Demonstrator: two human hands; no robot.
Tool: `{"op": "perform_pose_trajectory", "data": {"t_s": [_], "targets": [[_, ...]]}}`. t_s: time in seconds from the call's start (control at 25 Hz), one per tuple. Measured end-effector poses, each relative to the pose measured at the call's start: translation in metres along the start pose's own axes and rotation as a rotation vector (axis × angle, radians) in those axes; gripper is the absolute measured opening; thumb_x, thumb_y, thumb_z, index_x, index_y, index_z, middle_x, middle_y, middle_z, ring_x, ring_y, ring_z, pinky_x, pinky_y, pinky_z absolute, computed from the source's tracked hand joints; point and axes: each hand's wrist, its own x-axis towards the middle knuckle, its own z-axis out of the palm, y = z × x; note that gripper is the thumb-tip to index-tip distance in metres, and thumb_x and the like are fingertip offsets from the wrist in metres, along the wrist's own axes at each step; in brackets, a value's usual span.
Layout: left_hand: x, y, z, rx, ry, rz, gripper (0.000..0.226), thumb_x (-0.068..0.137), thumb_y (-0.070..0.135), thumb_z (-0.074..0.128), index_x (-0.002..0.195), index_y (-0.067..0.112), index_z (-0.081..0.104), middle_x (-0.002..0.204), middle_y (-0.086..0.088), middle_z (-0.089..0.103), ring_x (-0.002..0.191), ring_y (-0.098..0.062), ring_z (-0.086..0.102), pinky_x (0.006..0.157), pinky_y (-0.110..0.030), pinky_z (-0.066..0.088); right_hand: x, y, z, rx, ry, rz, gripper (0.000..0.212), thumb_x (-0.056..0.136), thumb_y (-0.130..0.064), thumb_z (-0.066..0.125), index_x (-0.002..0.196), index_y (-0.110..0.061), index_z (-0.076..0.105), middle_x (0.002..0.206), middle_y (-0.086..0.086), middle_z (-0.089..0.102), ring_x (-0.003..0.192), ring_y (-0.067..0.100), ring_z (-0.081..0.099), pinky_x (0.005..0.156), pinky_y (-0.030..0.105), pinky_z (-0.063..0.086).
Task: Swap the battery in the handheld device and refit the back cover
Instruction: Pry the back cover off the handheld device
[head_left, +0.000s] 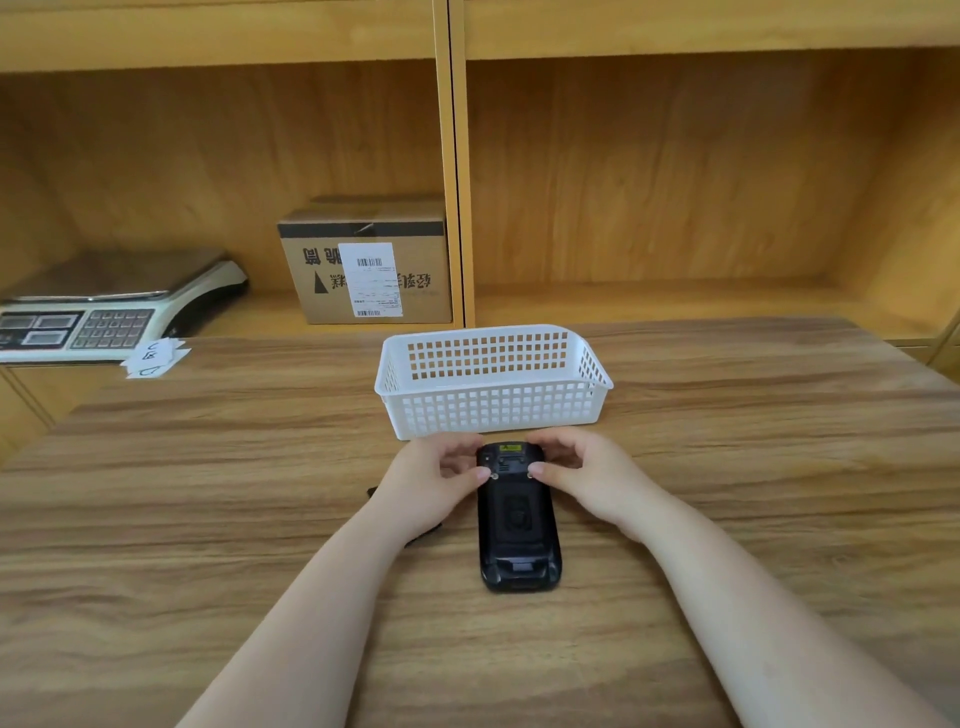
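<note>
The device (518, 519) lies face down on the table (260, 493), so I can reach its back. My left hand (434, 475) and right hand (587, 475) pinch its far end.

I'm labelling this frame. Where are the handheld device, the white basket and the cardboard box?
handheld device (518, 525): head view, middle of its back cover.
white basket (493, 410): head view, near wall.
cardboard box (322, 280): head view, front face.

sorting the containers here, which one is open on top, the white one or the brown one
The white lattice basket on the table, just beyond the hands, is open-topped. The brown cardboard box on the shelf is taped shut.
</note>
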Motion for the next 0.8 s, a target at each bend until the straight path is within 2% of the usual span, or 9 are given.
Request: {"op": "perform_pose_trajectory", "data": {"t_s": [0.12, 0.24, 0.36, 0.44, 0.48, 0.56, 0.64, 0.72, 0.8], "targets": [[-0.0014, 0.0007, 0.0060, -0.041, 0.067, 0.072, 0.040, 0.089, 0.014, 0.063, 0.124, 0.031, 0.057, 0.108, 0.014, 0.065, 0.085, 0.002, 0.061, 0.083, -0.016, 0.049, -0.0002, 0.0029, -0.0014, 0.002, -0.010, -0.013, 0.041, 0.085, -0.018, 0.070, 0.124, -0.029, 0.063, 0.118, -0.014, 0.066, 0.112, 0.003, 0.059, 0.106, 0.033, 0.043], [-0.0012, 0.0034, 0.0065, -0.083, 0.044, 0.111, 0.042, 0.091, 0.009, 0.057, 0.120, 0.039, 0.054, 0.093, 0.009, 0.064, 0.060, -0.002, 0.052, 0.061, -0.011, 0.045, -0.0018, 0.0034, -0.0019, -0.016, -0.004, -0.029, 0.041, 0.086, -0.017, 0.070, 0.124, -0.030, 0.062, 0.115, -0.019, 0.064, 0.113, 0.003, 0.059, 0.106, 0.032, 0.042], [-0.0011, 0.0020, 0.0032, -0.278, -0.018, 0.113, 0.040, 0.091, 0.003, 0.056, 0.117, 0.034, 0.058, 0.111, 0.007, 0.068, 0.057, -0.011, 0.048, 0.053, -0.018, 0.044, -0.0046, 0.0007, -0.0039, -0.062, 0.009, -0.045, 0.039, 0.085, -0.021, 0.071, 0.122, -0.030, 0.063, 0.108, -0.022, 0.063, 0.107, 0.000, 0.058, 0.103, 0.029, 0.042], [-0.0017, 0.0008, 0.0001, -0.277, 0.069, 0.137, 0.034, 0.088, 0.006, 0.063, 0.112, 0.031, 0.063, 0.107, 0.006, 0.071, 0.055, -0.012, 0.047, 0.055, -0.018, 0.045, -0.0064, 0.0018, -0.0059, -0.124, 0.050, -0.061, 0.039, 0.082, -0.028, 0.073, 0.120, -0.031, 0.064, 0.110, -0.019, 0.061, 0.107, 0.000, 0.053, 0.101, 0.027, 0.039], [-0.0018, -0.0008, -0.0009, -0.173, 0.133, 0.163, 0.031, 0.086, 0.009, 0.066, 0.108, 0.032, 0.065, 0.101, 0.008, 0.072, 0.056, -0.013, 0.048, 0.059, -0.016, 0.046, -0.0068, 0.0018, -0.0069, -0.151, 0.069, -0.074, 0.039, 0.081, -0.031, 0.074, 0.119, -0.031, 0.065, 0.113, -0.017, 0.060, 0.107, -0.002, 0.051, 0.100, 0.025, 0.038], [-0.0014, -0.0023, -0.0007, 0.059, 0.164, 0.187, 0.027, 0.085, 0.016, 0.068, 0.105, 0.033, 0.068, 0.093, 0.013, 0.070, 0.068, -0.008, 0.053, 0.066, -0.013, 0.043, -0.0064, 0.0018, -0.0077, -0.152, 0.061, -0.095, 0.038, 0.081, -0.030, 0.075, 0.118, -0.029, 0.067, 0.113, -0.017, 0.060, 0.099, -0.013, 0.050, 0.093, 0.012, 0.038], [-0.0005, -0.0034, 0.0033, 0.164, 0.129, 0.162, 0.026, 0.088, 0.021, 0.065, 0.112, 0.032, 0.066, 0.099, 0.016, 0.066, 0.084, -0.003, 0.057, 0.076, -0.018, 0.045, -0.0043, 0.0032, -0.0071, -0.162, 0.041, -0.097, 0.039, 0.082, -0.030, 0.074, 0.120, -0.027, 0.067, 0.118, -0.016, 0.061, 0.098, -0.014, 0.049, 0.082, 0.004, 0.034], [0.0007, -0.0044, 0.0071, 0.174, 0.113, 0.139, 0.030, 0.091, 0.024, 0.060, 0.120, 0.031, 0.060, 0.106, 0.014, 0.063, 0.086, -0.005, 0.059, 0.082, -0.025, 0.048, -0.0017, 0.0063, -0.0061, -0.175, 0.043, -0.097, 0.040, 0.082, -0.032, 0.073, 0.121, -0.030, 0.066, 0.126, -0.012, 0.061, 0.108, -0.004, 0.050, 0.084, 0.007, 0.031], [0.0011, -0.0037, 0.0060, 0.145, 0.078, 0.120, 0.037, 0.091, 0.028, 0.059, 0.128, 0.032, 0.054, 0.107, 0.016, 0.061, 0.073, -0.005, 0.057, 0.074, -0.021, 0.046, -0.0007, 0.0078, -0.0059, -0.174, 0.040, -0.092, 0.040, 0.082, -0.033, 0.073, 0.122, -0.031, 0.066, 0.128, -0.012, 0.060, 0.115, 0.001, 0.050, 0.092, 0.015, 0.036]]}}
